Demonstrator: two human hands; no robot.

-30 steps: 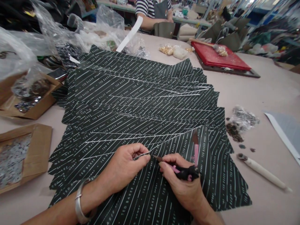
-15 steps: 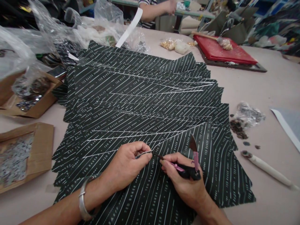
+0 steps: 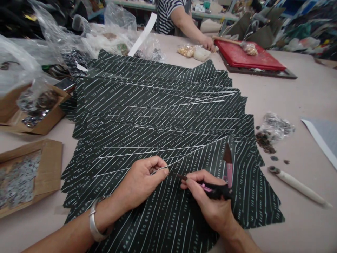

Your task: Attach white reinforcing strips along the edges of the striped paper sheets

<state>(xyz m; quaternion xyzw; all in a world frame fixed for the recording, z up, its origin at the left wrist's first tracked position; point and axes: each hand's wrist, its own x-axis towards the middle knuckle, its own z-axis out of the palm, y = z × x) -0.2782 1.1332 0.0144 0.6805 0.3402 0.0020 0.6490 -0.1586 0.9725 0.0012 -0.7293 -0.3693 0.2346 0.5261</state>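
Note:
Dark fabric pieces with white stripes and lettering lie in overlapping layers across the table. My left hand, with a metal bangle at the wrist, is closed in a pinch on the pale edge of the top fabric piece. That edge runs up to the right in a raised line. Scissors with black and pink handles are gripped in my right hand. Their blades are spread wide: one points up, the other left toward my left fingertips. A small gap separates that tip from my left hand.
Cardboard boxes of metal parts stand at the left, below plastic bags. On the right lie a white-handled tool, a bag of dark discs and a red board. Across the table, another person's hand reaches near the board.
My right hand and the scissors have shifted slightly right, away from my left hand. The other person's hand has come down to the table beside the red board.

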